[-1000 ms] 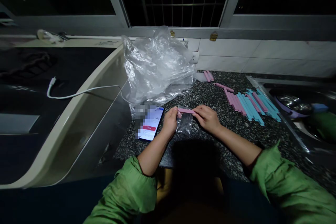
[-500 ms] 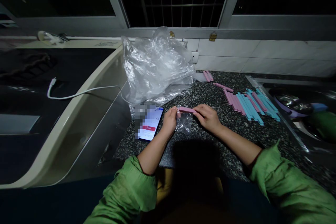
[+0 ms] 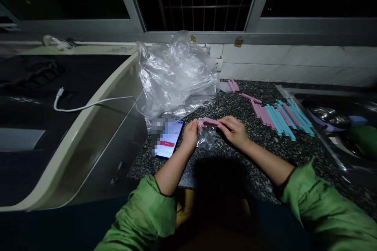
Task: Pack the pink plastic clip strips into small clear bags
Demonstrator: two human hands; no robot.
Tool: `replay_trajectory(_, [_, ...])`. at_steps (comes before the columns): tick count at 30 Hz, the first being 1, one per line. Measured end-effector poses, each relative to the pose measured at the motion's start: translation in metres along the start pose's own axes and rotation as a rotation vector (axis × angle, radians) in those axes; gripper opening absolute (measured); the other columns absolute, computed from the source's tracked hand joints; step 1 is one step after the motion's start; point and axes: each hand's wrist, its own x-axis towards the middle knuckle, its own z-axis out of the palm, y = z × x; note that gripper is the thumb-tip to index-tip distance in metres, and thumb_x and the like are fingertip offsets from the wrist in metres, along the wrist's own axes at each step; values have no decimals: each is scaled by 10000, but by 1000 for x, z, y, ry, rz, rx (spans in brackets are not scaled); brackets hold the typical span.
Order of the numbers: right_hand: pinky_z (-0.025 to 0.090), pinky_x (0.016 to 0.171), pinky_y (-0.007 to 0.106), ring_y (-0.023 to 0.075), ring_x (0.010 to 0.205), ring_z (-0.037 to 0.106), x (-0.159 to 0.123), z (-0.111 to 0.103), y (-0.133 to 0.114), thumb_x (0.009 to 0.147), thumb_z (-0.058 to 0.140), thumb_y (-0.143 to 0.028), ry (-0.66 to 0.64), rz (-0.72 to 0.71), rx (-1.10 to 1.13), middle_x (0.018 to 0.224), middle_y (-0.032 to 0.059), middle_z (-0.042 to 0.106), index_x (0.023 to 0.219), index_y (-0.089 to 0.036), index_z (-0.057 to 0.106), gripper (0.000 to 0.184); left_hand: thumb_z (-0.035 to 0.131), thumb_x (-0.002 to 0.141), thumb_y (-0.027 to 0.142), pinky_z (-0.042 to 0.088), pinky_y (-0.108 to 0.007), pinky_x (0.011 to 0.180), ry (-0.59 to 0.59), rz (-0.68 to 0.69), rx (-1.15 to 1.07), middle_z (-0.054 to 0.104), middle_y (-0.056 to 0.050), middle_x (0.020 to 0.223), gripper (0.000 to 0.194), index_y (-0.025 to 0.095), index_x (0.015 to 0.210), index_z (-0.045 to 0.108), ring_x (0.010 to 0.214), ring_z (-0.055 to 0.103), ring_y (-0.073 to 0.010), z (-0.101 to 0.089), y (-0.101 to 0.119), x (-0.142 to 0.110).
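A pink strip-shaped piece (image 3: 211, 121) spans the gap between my two hands above the dark speckled counter. My left hand (image 3: 190, 133) is closed around a small clear plastic bag (image 3: 206, 138) at the strip's left end; the bag hangs crumpled below. Whether the strip's left end lies inside the bag's mouth I cannot tell. My right hand (image 3: 234, 131) pinches the strip's right end between thumb and fingers. To the right lie several pink strips (image 3: 262, 114) and several light blue strips (image 3: 278, 120) side by side.
A lit phone (image 3: 171, 139) lies left of my left hand. Behind it is a big heap of clear plastic (image 3: 179, 74). A white cable (image 3: 97, 102) crosses from the pale-edged appliance (image 3: 118, 82). The sink (image 3: 338, 145), with bowls, is at right.
The right end of the pink strip shifts slightly rightward with my right hand, and more of its face shows. The left hand stays nearly still on the bag.
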Motion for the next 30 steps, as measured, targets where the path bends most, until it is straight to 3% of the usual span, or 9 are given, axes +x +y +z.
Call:
replay_trajectory(19, [501, 647, 295, 148, 737, 585, 3, -5, -4, 832, 539, -253, 35, 68, 27, 796, 44, 618, 893, -213, 637, 123, 435, 789, 562, 326, -245, 523, 32, -23, 12, 471, 20, 497, 469, 181, 518, 461, 483, 397, -104, -1, -3, 2])
replay_trajectory(30, [450, 551, 259, 129, 670, 539, 3, -7, -7, 829, 532, -234, 65, 77, 32, 812, 45, 603, 891, -200, 604, 101, 434, 761, 615, 328, -246, 515, 30, 2, 16, 475, 15, 508, 499, 182, 514, 453, 488, 402, -105, -1, -1, 2])
